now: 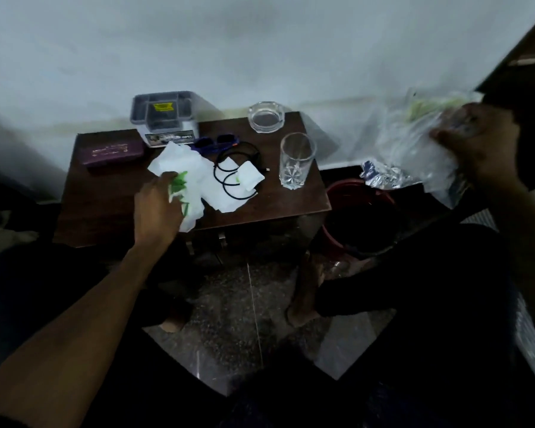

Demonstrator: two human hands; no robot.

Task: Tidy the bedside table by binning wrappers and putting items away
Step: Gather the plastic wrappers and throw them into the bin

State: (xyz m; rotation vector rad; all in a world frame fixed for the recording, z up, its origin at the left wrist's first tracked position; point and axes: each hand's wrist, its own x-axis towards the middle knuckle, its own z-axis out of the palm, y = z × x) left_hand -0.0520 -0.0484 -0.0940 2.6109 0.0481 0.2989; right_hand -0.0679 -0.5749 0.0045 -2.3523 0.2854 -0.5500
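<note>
The white-and-green wrapper (195, 180) lies crumpled on the bedside table (105, 211), left of the glass (295, 160). The left hand (158, 205) curls onto its near edge; gather it fully, clear of the black cable (235, 171). Right of the glass, above the red bin (359, 211), the right hand (476, 143) clutches clear wrappers (414, 149).

The clear wrappers (414, 140) are motion-blurred, and the bin (360, 211) interior is too dark to read.

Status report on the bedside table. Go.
Left hand gripping white wrapper on table. Right hand holding clear plastic bag above red bin. Black cable overlaps wrapper.
</note>
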